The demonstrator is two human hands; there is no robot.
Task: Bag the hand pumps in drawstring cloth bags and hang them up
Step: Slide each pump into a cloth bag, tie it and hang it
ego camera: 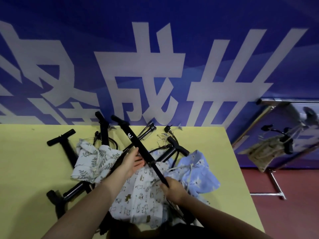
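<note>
A long black hand pump (136, 142) slants up to the left above the yellow table (29, 166). My right hand (173, 188) grips its thin lower rod. My left hand (133, 161) lies open under the pump's thick barrel, fingers straight against it. Beneath both hands lies a white cloth bag with small animal prints (138, 192). A leaf-print bag (96, 159) sits to its left and a light blue bag (200, 171) with a white drawstring to its right. Several more black pumps lie around them, one with a T-handle at the left (63, 142).
A blue banner with large white characters (155, 66) hangs right behind the table. At the right a metal rack (269, 121) carries a tan bag with a pump (265, 152). Loose hoses and small fittings (164, 135) lie near the table's back edge. Red floor lies right.
</note>
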